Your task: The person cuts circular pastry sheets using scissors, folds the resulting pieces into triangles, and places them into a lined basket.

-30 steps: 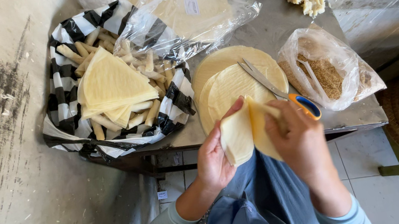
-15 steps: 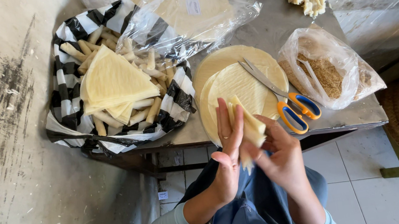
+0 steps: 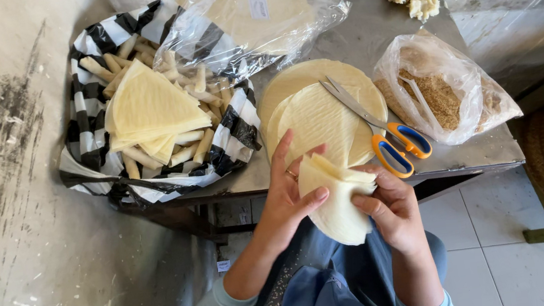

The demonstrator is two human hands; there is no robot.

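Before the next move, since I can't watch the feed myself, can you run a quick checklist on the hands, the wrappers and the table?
1. Both hands on the wrapper pieces: ok, left hand and right hand hold them over the lap.
2. Scissors out of the hands: ok, lying on the round wrapper stack.
3. Cut triangles contained: ok, piled in the striped-cloth basket.
4. Crumb bag closed: cannot tell.
5. How many pieces are held: cannot tell.

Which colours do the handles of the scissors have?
Blue with orange lining, seen in the head view: scissors.
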